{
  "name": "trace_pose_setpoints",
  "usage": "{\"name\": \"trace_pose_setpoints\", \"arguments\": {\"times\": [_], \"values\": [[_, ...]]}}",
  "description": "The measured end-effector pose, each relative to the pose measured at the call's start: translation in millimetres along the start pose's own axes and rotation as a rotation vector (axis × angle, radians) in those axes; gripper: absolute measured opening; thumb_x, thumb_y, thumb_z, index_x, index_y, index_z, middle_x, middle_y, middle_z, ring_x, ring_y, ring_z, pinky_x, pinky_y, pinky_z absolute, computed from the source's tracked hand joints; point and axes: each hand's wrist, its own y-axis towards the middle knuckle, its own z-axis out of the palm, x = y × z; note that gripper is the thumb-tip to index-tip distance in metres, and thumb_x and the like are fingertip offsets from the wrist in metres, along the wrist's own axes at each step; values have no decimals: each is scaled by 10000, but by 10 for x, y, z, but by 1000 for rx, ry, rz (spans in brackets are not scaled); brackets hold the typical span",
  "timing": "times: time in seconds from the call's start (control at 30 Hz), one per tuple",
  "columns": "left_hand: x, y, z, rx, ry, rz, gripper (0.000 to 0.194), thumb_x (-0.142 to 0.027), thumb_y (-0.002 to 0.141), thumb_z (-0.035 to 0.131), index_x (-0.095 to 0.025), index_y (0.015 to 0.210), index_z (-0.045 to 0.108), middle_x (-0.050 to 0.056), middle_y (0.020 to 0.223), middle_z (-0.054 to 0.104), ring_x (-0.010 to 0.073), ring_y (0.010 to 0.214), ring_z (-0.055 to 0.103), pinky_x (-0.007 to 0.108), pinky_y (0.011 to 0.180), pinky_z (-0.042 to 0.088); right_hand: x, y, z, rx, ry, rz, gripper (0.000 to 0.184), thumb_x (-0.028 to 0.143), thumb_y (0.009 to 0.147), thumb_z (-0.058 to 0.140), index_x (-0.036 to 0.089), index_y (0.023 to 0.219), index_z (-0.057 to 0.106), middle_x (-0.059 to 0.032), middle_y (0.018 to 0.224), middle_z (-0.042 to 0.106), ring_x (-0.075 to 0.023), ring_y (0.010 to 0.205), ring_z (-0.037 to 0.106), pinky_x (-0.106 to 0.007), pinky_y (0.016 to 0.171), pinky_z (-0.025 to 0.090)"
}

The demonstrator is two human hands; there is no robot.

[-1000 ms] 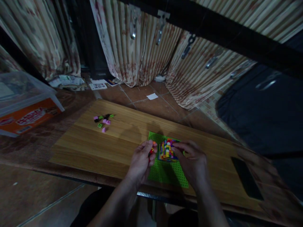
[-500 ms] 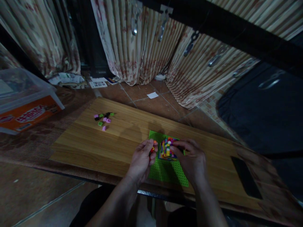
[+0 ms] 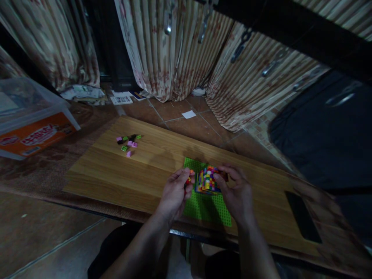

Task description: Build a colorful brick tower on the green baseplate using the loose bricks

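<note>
A green studded baseplate (image 3: 200,211) lies on the wooden board, and a block-shaped structure of many-coloured toy bricks (image 3: 207,181) stands on it. My right hand (image 3: 236,190) is at the structure's right side, its thumb on the top and its fingers curled along the far right edge. Just left of the structure, my left hand (image 3: 176,190) is closed around a few small loose toy bricks (image 3: 188,179), orange, yellow and red. The palm hides the rest of what it holds.
Loose pink, green and black bricks (image 3: 129,143) lie on the left of the wooden board (image 3: 139,182). A dark flat slab (image 3: 302,217) rests at its right end. A clear plastic box with an orange label (image 3: 37,139) stands at far left. Patterned curtains (image 3: 174,58) hang behind.
My right thumb and fingers have spread apart a little and shifted over the structure's top and right edge. My left hand keeps its bricks and has barely moved. The view has tilted slightly.
</note>
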Motion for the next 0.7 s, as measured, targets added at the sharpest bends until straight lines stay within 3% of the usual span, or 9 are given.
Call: {"name": "trace_pose_setpoints", "arguments": {"times": [0.33, 0.7], "values": [[-2, -7, 1, -6, -6, -9, 324, -392, 686, 739, -115, 776, 597, -30, 643, 504, -5, 420, 329, 134, 360, 167, 15, -1, 75, 46, 160, 147, 271, 416, 792, 634, 197, 935, 706, -58, 915, 676, -175, 793, 617, -336, 733, 515], [-2, -4, 5, -5, 14, -15, 327, -392, 680, 740, -114, 775, 595, -30, 643, 503, 0, 422, 325, 136, 357, 162, 102, -9, 93, 47, 203, 166, 230, 356, 789, 628, 186, 918, 712, -72, 940, 701, -184, 807, 653, -331, 739, 538]]}}
